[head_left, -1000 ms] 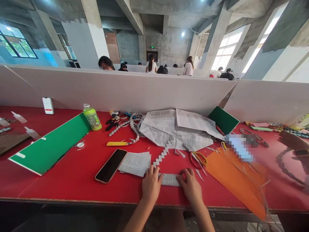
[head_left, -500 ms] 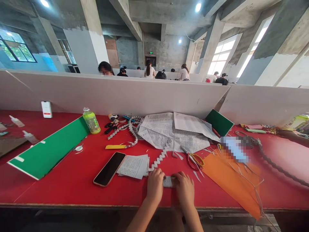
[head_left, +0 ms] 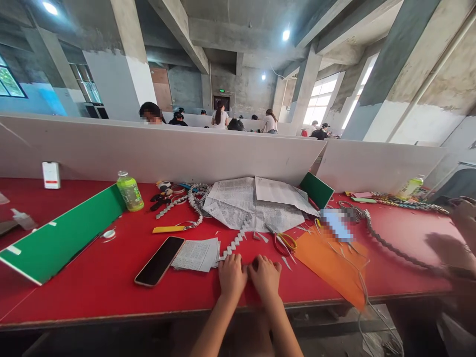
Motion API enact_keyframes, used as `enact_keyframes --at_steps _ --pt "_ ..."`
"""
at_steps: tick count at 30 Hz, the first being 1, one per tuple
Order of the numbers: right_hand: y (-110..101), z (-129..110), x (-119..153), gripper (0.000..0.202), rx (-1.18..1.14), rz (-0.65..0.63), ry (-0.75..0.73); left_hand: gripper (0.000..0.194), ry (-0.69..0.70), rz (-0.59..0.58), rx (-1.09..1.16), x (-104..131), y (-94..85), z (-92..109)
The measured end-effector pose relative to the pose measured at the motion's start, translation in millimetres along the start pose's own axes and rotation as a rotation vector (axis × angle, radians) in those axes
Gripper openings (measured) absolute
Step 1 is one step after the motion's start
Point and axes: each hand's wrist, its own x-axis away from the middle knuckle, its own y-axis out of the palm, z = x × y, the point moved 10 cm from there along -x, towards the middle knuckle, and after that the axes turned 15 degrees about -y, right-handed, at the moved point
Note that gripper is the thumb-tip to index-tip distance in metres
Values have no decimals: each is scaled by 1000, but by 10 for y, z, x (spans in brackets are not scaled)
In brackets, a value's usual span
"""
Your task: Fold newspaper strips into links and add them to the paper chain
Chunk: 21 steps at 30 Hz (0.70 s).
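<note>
My left hand and my right hand are close together at the front of the red table, fingers curled down and pressing. Between and under them is a small folded newspaper strip, which my fingers now hide almost wholly. Just beyond my left hand a zigzag chain of folded paper runs away toward the newspaper sheets. To the left lies a stack of cut newsprint pieces, next to a black-screened phone. Scissors with yellow and red handles rest beyond my right hand among paper slivers.
A green board and a green-labelled bottle stand left. An orange sheet with loose cords lies right, before a long braided rope. Another person's arm reaches in at far right. A white partition closes the back.
My hands have drawn closer together, covering the folded newspaper strip that showed between them. The view has turned right, and a person's arm shows more at the right edge.
</note>
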Motion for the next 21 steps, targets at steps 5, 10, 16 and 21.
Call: enact_keyframes --at_steps 5,10,16,21 --pt "50 -44 20 18 21 -31 1 15 11 17 -13 18 -6 22" --pt "51 -55 96 20 10 -57 -15 21 38 -22 -25 113 -20 36" --pt "90 -44 218 30 -45 -114 4 32 59 -92 -23 204 -13 28" --pt "88 -70 285 38 -66 -121 -7 36 65 -130 -9 221 -5 0"
